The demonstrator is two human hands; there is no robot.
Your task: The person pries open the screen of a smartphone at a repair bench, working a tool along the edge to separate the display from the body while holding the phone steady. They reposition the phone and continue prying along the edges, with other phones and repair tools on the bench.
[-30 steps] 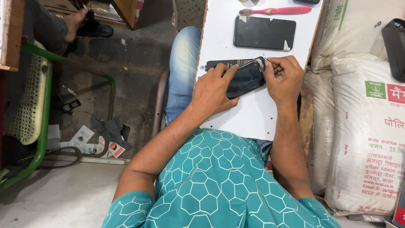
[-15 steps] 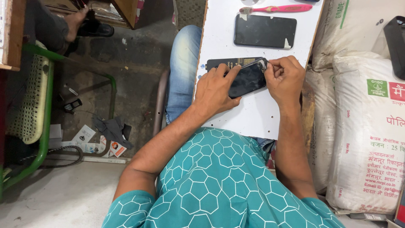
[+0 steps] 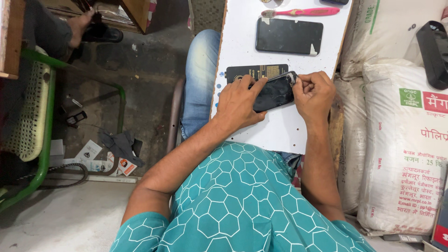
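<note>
Far left: a green metal-framed chair [image 3: 32, 116] stands on the bare floor, with scraps of paper and a dark rag [image 3: 122, 145] lying beside it; another person's foot in a dark sandal [image 3: 88, 25] shows at the top.

Centre: your jeans-clad knee [image 3: 201, 79] sits under the edge of the white counter [image 3: 280, 130], a board dotted with small holes.

On the counter, centre: your left hand [image 3: 240, 103] is closed over the lower end of a dark phone [image 3: 275, 92], fingers curled on top, pinning it against the board. The phone lies tilted, its upper corner chipped and pale. Just behind it, touching, lies a flat black panel with gold markings [image 3: 256, 72].

Right of that: your right hand [image 3: 313, 93] is closed in a pinch at the phone's upper corner; whether it holds a small tool cannot be told.

Progress, as judged: the phone appears to be in one piece, so work at that corner is at an early stage; any separation of parts is left to do.

Top of counter: a second black slab with a damaged corner [image 3: 289, 36], and a pink toothbrush [image 3: 301, 11].

Far right: white printed sacks [image 3: 401, 149] stacked against the counter.
</note>
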